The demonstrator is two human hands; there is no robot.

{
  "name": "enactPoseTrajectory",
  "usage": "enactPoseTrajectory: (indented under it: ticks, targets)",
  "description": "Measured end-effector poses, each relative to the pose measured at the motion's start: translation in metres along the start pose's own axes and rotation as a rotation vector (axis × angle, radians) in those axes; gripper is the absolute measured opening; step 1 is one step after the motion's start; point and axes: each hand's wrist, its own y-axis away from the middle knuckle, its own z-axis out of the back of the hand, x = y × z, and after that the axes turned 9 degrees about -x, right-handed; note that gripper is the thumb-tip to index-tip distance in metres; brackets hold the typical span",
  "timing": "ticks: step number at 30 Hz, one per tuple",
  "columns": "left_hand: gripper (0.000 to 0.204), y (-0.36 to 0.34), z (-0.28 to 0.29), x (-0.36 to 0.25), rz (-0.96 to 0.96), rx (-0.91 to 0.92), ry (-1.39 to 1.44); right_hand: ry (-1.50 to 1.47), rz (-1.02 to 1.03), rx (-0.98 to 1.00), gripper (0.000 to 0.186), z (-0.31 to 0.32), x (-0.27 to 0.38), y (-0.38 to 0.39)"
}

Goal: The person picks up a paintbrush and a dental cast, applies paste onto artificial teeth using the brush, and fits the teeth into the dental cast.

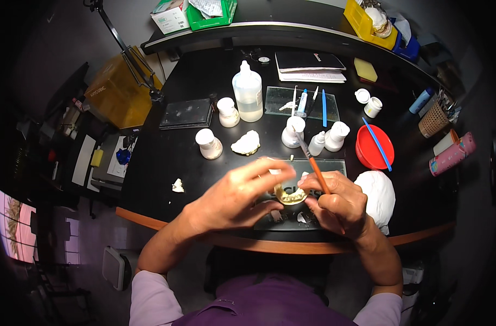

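A yellowish horseshoe-shaped dental cast [292, 198] with tooth shapes is between my hands, above a glass slab [332, 164]. My right hand [343, 202] pinches the cast's right side between thumb and fingers. It also holds a thin paintbrush [317, 173] with an orange-brown handle, bristles pointing away from me. My left hand [234, 196] is at the cast's left side, fingers stretched and apart from the thumb, slightly blurred. Its thumb is close to the cast; whether it touches, I cannot tell. Small pale fragments [302, 217] lie on the slab below.
Beyond my hands stand white jars [293, 132], a dropper bottle [317, 143] and a large squeeze bottle [248, 92]. A red bowl [374, 151] with a blue stick [378, 142] across it and a white crumpled mass [376, 196] are at right. A plaster piece [246, 143] lies left.
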Motion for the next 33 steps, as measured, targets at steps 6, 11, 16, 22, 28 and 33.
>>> enactPoseTrajectory:
  ticks: [6,11,16,22,28,33]
  targets:
    - [0.052,0.003,0.023,0.042,-0.037,0.143,-0.258,0.068,-0.05,-0.1,0.033,0.014,-0.002,-0.01]
    - [0.035,-0.001,0.018,0.056,-0.131,0.323,-0.425,0.08,-0.06,-0.123,0.037,0.02,-0.005,-0.01]
    - [0.022,-0.003,0.017,0.06,-0.281,0.293,-0.548,0.08,-0.067,-0.131,0.038,0.022,-0.005,-0.01]
    - [0.029,-0.021,0.021,0.057,-0.29,0.108,-0.465,0.107,-0.085,-0.146,0.041,0.027,-0.005,-0.012]
    - [0.028,-0.075,0.004,0.057,-0.397,-0.388,-0.562,0.144,-0.121,-0.176,0.043,0.029,-0.008,-0.01]
    - [0.026,-0.086,-0.02,0.077,-0.333,-0.15,-0.69,0.139,-0.139,-0.2,0.043,0.027,-0.009,-0.009]
